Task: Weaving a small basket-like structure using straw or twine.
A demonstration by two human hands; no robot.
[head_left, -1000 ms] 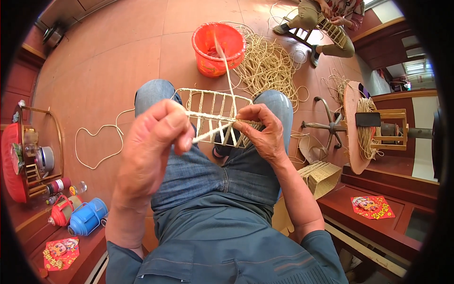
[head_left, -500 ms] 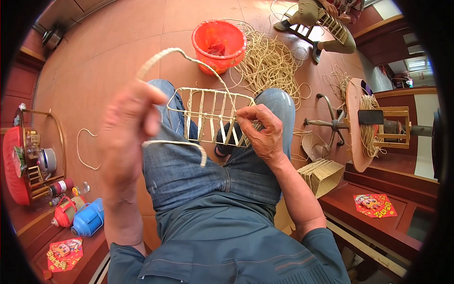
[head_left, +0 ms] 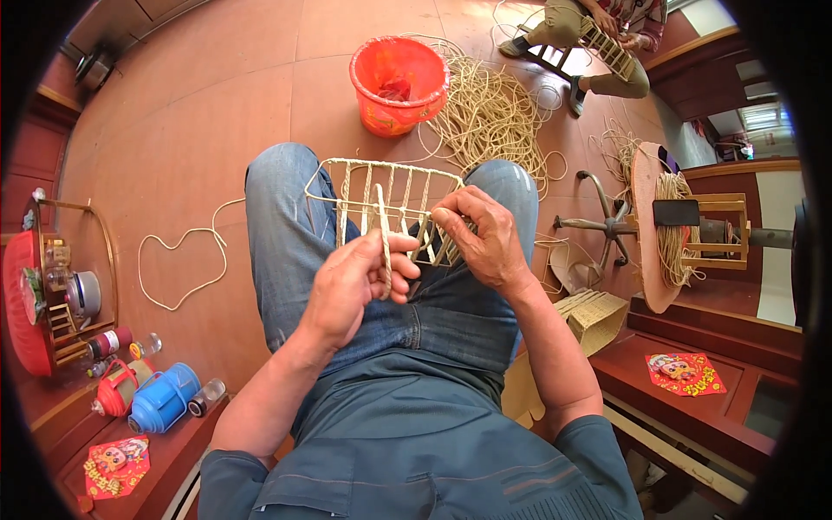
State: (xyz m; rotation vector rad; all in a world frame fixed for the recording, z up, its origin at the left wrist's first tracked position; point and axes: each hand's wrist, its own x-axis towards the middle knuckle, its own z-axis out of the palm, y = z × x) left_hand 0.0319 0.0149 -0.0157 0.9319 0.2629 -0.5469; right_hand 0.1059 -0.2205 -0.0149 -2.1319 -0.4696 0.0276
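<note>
Between my knees is a basket frame (head_left: pixel 394 164) of thin rods wound with pale cord, with several upright strands across its side. My left hand (head_left: pixel 340 290) is in front of it, its thumb and fingers closed around a loose length of pale woven cord (head_left: pixel 381 212) that stands up past the fingers. At the frame's near right corner my right hand (head_left: pixel 490 238) pinches the frame with thumb and forefinger. Its fingertips partly hide that corner.
Beyond my knees stand a red bucket (head_left: pixel 399 120) and a big heap of loose cord (head_left: pixel 494 113). Another person (head_left: pixel 598 52) sits at the far right with a similar frame. A stool (head_left: pixel 650 295) with cord is on the right. Flasks (head_left: pixel 165 399) are at left.
My left hand has come from the left toward the frame, bringing the cord in close to my right hand. A loop of cord on the left floor now shows more fully. My right hand stays put.
</note>
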